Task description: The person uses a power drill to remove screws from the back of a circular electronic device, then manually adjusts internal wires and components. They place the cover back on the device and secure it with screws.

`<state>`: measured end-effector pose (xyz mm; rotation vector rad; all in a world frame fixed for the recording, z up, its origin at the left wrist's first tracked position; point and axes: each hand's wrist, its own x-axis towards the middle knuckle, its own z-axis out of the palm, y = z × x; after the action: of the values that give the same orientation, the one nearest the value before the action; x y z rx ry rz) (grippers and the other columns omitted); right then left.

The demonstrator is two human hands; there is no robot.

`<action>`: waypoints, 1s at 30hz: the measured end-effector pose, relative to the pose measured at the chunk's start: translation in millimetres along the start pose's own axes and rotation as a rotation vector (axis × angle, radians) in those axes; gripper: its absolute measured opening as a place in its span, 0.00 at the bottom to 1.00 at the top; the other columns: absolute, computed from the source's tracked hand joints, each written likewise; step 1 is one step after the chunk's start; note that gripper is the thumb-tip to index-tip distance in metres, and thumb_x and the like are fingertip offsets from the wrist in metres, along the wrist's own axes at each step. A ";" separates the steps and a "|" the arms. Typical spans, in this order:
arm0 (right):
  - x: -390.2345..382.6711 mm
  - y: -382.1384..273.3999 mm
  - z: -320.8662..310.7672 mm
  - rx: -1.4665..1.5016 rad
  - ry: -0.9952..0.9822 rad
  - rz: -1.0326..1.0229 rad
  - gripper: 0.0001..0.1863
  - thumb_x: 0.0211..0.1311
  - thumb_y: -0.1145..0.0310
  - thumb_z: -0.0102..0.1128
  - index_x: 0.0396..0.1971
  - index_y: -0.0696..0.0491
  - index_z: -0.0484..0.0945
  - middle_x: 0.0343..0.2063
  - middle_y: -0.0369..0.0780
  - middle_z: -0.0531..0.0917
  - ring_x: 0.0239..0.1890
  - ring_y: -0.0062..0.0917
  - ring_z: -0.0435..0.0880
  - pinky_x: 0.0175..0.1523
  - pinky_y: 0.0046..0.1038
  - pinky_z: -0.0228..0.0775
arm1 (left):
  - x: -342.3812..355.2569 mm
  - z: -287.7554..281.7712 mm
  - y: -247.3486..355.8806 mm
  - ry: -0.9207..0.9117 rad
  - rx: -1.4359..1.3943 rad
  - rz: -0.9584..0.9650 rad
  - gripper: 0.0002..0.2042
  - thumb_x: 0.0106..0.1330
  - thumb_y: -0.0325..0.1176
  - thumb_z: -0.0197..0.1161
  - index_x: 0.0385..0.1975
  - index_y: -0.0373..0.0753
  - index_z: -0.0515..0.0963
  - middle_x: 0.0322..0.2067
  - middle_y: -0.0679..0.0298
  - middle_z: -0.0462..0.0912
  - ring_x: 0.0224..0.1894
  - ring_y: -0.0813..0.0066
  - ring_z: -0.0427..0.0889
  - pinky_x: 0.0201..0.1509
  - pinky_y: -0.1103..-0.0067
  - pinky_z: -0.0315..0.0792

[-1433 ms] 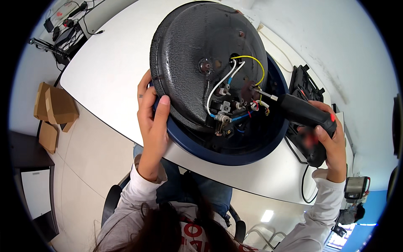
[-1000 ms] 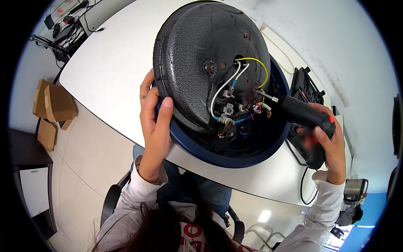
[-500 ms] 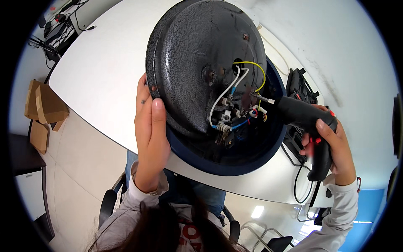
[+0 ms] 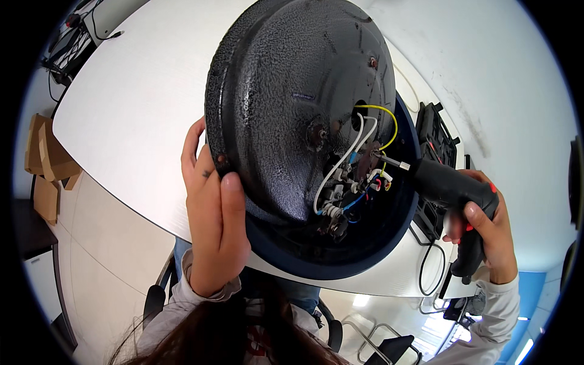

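Note:
A black, textured metal heating pan (image 4: 267, 91) stands tilted on its edge, with its underside turned to me. My left hand (image 4: 213, 225) grips its left rim, thumb in front and fingers behind. In my right hand (image 4: 496, 234) is a black power screwdriver (image 4: 447, 185) with red buttons. Its bit points left and meets the pan's underside at a rusty patch beside the yellow wire (image 4: 394, 121). White wires (image 4: 331, 167) and a blue wire run to a cluster of metal terminals (image 4: 334, 210). Below the pan sits a dark blue round basin-like shell (image 4: 389, 243).
The white table (image 4: 128, 103) carries all this. An open black tool case (image 4: 435, 140) lies by the wall on the right, with a black cable (image 4: 420, 274) looping near the table edge. Cardboard boxes (image 4: 45, 152) stand at the far left. A chair (image 4: 155, 298) is beneath me.
The pan leans slightly differently, and its wired area sits lower and further right in view. Both hands are lower in the picture, still on the rim and the screwdriver. The bit stays at the same spot.

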<state>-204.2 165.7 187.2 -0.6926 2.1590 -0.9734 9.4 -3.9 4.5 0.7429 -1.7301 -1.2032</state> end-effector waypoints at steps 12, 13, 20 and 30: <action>1.8 0.2 -6.3 -0.338 -0.007 -0.179 0.30 0.43 0.70 0.72 0.50 0.59 0.71 0.35 0.40 0.80 0.33 0.20 0.80 0.43 0.21 0.72 | 1.8 -2.6 2.8 -0.006 0.055 0.030 0.18 0.72 0.34 0.35 0.44 0.29 0.73 0.56 0.50 0.69 0.66 0.42 0.50 0.67 0.56 0.45; 1.6 -1.4 -6.0 -0.337 -0.007 -0.167 0.31 0.41 0.71 0.72 0.50 0.59 0.71 0.38 0.40 0.79 0.36 0.21 0.80 0.46 0.21 0.70 | 1.6 -2.3 2.7 -0.009 0.056 0.029 0.18 0.72 0.34 0.35 0.44 0.29 0.73 0.56 0.50 0.69 0.66 0.42 0.50 0.67 0.56 0.45; 6.7 0.0 -14.1 -0.380 -0.026 -0.207 0.32 0.39 0.71 0.73 0.50 0.58 0.73 0.45 0.42 0.77 0.46 0.25 0.78 0.54 0.23 0.66 | 1.6 -3.6 1.5 -0.027 0.048 0.032 0.18 0.72 0.34 0.35 0.42 0.29 0.73 0.55 0.50 0.70 0.66 0.42 0.49 0.66 0.55 0.46; 7.8 0.5 -15.9 -0.423 -0.043 -0.250 0.32 0.38 0.72 0.73 0.49 0.59 0.73 0.45 0.42 0.77 0.48 0.26 0.77 0.55 0.24 0.65 | 1.7 -2.1 0.5 -0.012 0.050 0.037 0.18 0.72 0.34 0.35 0.44 0.29 0.73 0.55 0.50 0.69 0.66 0.42 0.49 0.66 0.54 0.47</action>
<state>-221.2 167.6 192.1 -1.1965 2.2992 -0.6127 10.6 -6.0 5.8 0.7313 -1.7818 -1.1456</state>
